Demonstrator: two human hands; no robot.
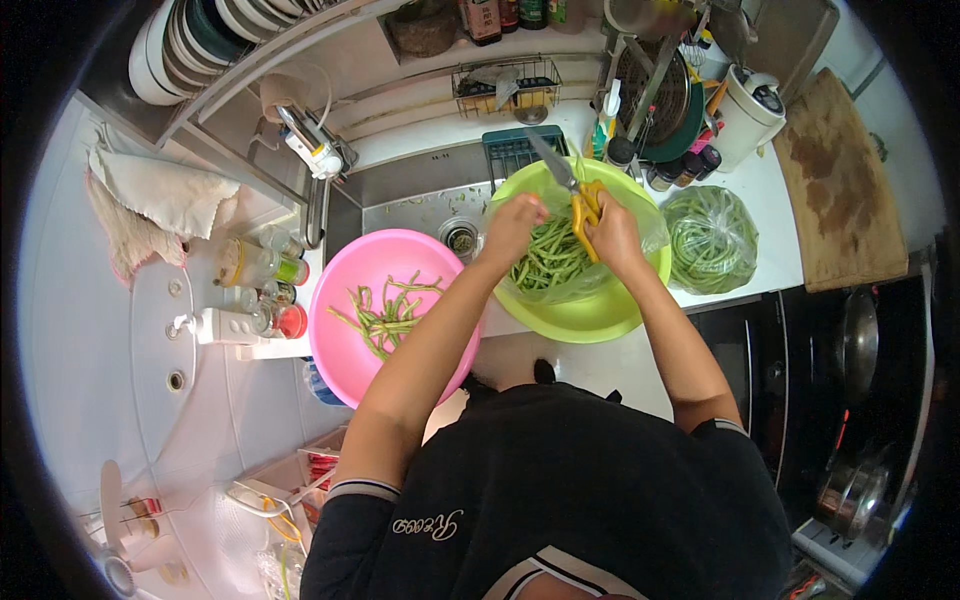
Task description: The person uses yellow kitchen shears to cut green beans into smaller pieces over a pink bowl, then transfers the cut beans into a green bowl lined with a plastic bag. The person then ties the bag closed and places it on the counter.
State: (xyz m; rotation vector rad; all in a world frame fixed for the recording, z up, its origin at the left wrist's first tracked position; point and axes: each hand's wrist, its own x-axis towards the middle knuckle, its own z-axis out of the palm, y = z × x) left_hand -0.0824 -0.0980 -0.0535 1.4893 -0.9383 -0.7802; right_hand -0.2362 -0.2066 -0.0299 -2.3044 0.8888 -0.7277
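My right hand grips kitchen scissors by their yellow handles, blades pointing up and away from me. Opposite it, my left hand hovers over the near-left part of a lime-green basin, fingers curled and blurred; whether a bean is between them is unclear. Inside that basin, a clear plastic bag lies spread around a heap of green beans. To the left, a pink basin contains a smaller scatter of beans, partly covered by my left forearm.
A stainless sink with a drain lies behind the basins. On the right are a tied bag of beans, several spice jars and a wooden cutting board. Glass jars line the left ledge below the faucet.
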